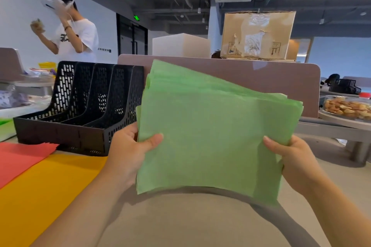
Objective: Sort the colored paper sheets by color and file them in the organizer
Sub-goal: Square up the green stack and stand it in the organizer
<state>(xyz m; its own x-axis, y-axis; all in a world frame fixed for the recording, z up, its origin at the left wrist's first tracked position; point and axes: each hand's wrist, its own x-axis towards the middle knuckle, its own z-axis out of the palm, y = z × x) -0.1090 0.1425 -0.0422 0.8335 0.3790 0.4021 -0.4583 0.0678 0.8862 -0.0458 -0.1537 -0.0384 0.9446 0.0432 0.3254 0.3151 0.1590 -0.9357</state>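
Green paper sheets (pixel 210 136) are gripped as one stack by the left hand (pixel 128 150) and right hand (pixel 293 160), thumbs on top. Filing is judged next: a slot of the black perforated plastic organizer (pixel 80 106) at ten o'clock must be met edge-first.

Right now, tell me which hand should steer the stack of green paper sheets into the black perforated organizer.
Probably left. The left hand grips the green paper stack on the side nearest the black perforated organizer; the right hand holds the far side.
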